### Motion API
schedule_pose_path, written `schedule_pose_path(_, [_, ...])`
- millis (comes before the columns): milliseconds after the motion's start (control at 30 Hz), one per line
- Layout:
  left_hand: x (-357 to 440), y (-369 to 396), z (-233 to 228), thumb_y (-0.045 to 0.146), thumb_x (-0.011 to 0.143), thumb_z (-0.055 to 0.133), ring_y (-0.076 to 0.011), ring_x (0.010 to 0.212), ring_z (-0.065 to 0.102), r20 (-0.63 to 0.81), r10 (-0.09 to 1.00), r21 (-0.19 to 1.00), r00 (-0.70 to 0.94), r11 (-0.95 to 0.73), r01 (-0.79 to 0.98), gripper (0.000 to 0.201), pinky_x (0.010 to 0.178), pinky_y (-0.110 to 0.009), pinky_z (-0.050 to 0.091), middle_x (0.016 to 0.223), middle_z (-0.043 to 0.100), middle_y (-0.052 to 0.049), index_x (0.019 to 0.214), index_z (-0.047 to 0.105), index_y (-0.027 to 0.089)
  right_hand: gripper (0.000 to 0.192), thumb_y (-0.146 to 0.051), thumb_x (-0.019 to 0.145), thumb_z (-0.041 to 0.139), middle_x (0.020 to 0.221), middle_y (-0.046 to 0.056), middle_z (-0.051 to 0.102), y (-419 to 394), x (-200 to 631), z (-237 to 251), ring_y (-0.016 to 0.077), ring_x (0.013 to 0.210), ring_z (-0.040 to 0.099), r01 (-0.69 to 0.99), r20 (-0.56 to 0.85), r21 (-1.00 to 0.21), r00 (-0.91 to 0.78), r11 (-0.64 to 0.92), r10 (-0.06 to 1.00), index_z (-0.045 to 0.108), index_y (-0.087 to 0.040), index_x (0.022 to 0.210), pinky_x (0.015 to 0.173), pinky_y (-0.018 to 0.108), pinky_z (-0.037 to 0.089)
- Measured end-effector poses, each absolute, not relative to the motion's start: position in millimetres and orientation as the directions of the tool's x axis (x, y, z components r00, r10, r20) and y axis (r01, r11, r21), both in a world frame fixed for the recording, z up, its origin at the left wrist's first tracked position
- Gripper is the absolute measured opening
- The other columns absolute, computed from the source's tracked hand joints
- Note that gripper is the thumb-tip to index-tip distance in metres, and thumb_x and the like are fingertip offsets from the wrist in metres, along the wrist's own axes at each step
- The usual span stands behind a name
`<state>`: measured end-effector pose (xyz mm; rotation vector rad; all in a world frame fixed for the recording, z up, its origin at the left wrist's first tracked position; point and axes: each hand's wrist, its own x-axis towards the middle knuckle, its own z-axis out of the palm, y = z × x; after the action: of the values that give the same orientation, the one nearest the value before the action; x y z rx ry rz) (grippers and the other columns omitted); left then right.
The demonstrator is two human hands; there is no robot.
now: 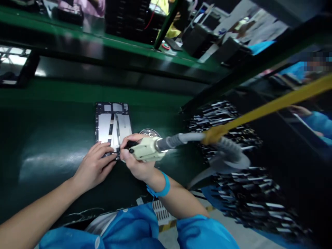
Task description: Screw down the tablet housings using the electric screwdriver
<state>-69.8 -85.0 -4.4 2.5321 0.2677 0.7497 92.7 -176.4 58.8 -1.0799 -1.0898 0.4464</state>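
At the near edge of the open tablet chassis, pinned flat by the left hand, the electric screwdriver gripped in the right hand is applied, so fastening is judged midway.

no readable text, no labels, brands, numbers or signs legible anywhere, surfaces too blurred

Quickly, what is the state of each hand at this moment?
Left hand: open, fingers resting on the near edge of the device panel.
Right hand: closed around the electric screwdriver, its tip at the panel's near edge.
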Motion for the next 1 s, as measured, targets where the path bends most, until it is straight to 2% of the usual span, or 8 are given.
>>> schedule_pose_path(100, [-71.0,-84.0,-5.9,0.019,0.096,0.066,-0.0299,0.127,0.061,0.46,0.274,0.458,0.845,-0.888,0.039,0.023,0.113,-0.058,0.045,0.123,0.072,-0.008,0.119,0.072,0.022,0.029,-0.024,0.087,0.069,0.097,0.001,0.07,-174.0,108.8,64.1,0.0101,0.057,0.064,0.244,0.502,-0.863,0.511,0.442,0.697,0.058,-0.027,0.113,0.054,0.027,0.058])
schedule_pose_path(233, [-68.5,-87.8,-5.0,0.014,0.097,0.064,-0.0254,0.121,0.065,0.497,0.254,0.435,0.83,-0.9,0.015,0.022,0.111,-0.053,0.049,0.118,0.075,-0.004,0.114,0.073,0.024,0.024,-0.026,0.088,0.066,0.093,-0.002,0.068,-169.5,151.6,68.4,0.0078,0.049,0.06,0.36,0.556,-0.818,0.698,0.449,0.451,0.057,-0.027,0.11,0.046,0.025,0.053])
schedule_pose_path(300, [-66.5,-89.5,-4.3,0.014,0.097,0.065,-0.0242,0.117,0.067,0.513,0.253,0.435,0.82,-0.9,0.005,0.02,0.108,-0.051,0.051,0.115,0.076,-0.004,0.113,0.073,0.023,0.022,-0.023,0.087,0.065,0.091,-0.002,0.067,-165.4,170.7,64.9,0.0076,0.05,0.06,0.4,0.557,-0.818,0.734,0.414,0.39,0.058,-0.026,0.107,0.046,0.024,0.052])
schedule_pose_path(433, [-65.2,-89.6,-4.7,0.015,0.097,0.066,-0.0242,0.115,0.068,0.523,0.26,0.433,0.812,-0.901,0.009,0.02,0.106,-0.051,0.053,0.116,0.076,-0.005,0.115,0.071,0.021,0.021,-0.022,0.084,0.067,0.088,-0.003,0.068,-157.9,187.3,51.0,0.0076,0.05,0.059,0.404,0.515,-0.853,0.751,0.33,0.413,0.059,-0.024,0.104,0.047,0.025,0.052])
schedule_pose_path(800, [-67.4,-88.6,-5.0,0.015,0.097,0.065,-0.0255,0.12,0.068,0.514,0.257,0.444,0.818,-0.896,0.003,0.022,0.107,-0.054,0.054,0.121,0.075,-0.006,0.118,0.07,0.021,0.024,-0.025,0.08,0.069,0.085,-0.001,0.069,-151.9,190.2,43.1,0.0087,0.05,0.059,0.368,0.45,-0.891,0.79,0.265,0.416,0.061,-0.022,0.102,0.049,0.026,0.052])
schedule_pose_path(1000, [-67.5,-88.5,-4.6,0.014,0.098,0.065,-0.0258,0.119,0.068,0.526,0.25,0.434,0.813,-0.901,-0.003,0.023,0.106,-0.054,0.054,0.12,0.075,-0.007,0.119,0.068,0.021,0.024,-0.024,0.079,0.07,0.072,-0.005,0.065,-149.7,190.8,39.1,0.01,0.051,0.059,0.375,0.434,-0.9,0.813,0.22,0.389,0.061,-0.021,0.101,0.052,0.027,0.053])
